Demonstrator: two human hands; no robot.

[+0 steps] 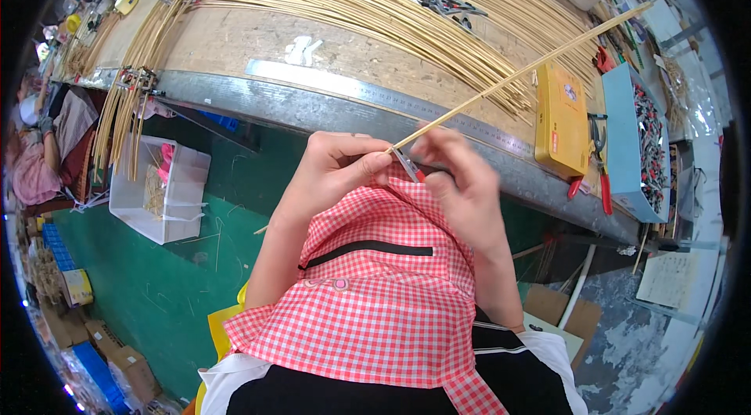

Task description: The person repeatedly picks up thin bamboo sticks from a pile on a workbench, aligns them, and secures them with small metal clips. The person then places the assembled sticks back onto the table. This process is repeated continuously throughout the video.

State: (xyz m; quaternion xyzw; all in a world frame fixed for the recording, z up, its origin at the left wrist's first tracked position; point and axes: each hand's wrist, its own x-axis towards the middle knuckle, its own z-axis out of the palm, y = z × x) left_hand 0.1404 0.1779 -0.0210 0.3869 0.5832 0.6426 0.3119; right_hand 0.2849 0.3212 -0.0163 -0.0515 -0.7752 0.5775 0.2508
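Observation:
My left hand [336, 168] pinches a long, thin bamboo strip [508, 83] between thumb and fingertips, in front of my lap. From that grip the strip slants up to the right, over the workbench. A small metal spring clamp [407, 165] with a red tip sits at the strip, right beside my left fingertips. Close to the clamp, my right hand [468, 192] has curled fingers smeared by motion. Whether it touches the clamp or the strip cannot be made out. A short strip end shows left of my left forearm.
Bundles of bamboo strips [336, 12] cover the workbench [227, 38], with loose clamps [442, 2] on top. A steel ruler [313, 79] lies along its front edge. At right are a yellow tin [562, 118], red-handled pliers [605, 184] and a blue box [622, 141] of clamps. A white bin [188, 188] stands below left.

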